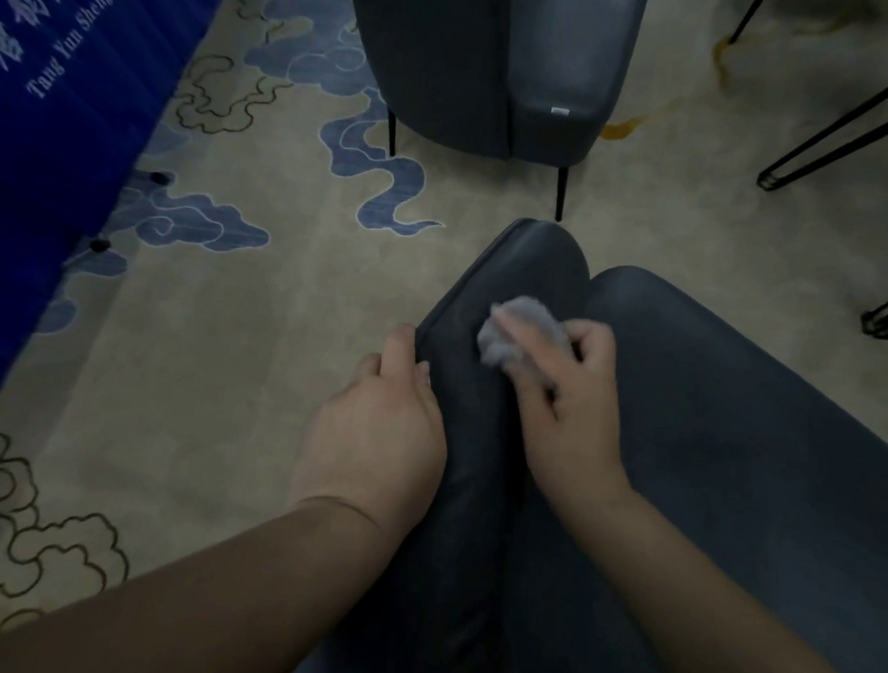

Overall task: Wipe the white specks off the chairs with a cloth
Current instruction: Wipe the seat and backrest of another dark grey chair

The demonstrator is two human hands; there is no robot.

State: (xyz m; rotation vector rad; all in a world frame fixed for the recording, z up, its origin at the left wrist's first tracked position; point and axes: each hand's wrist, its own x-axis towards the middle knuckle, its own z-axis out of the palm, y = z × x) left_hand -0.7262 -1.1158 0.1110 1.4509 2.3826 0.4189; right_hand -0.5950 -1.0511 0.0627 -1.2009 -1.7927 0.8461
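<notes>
Cloth (521, 335) under right grip (562, 394)

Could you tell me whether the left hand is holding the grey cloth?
No, the right hand holds the grey cloth; the left hand grips the chair's edge.

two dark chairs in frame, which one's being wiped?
The near chair at the bottom: the right hand presses the grey cloth on it and the left hand grips its edge. The far chair at the top is untouched.
</notes>
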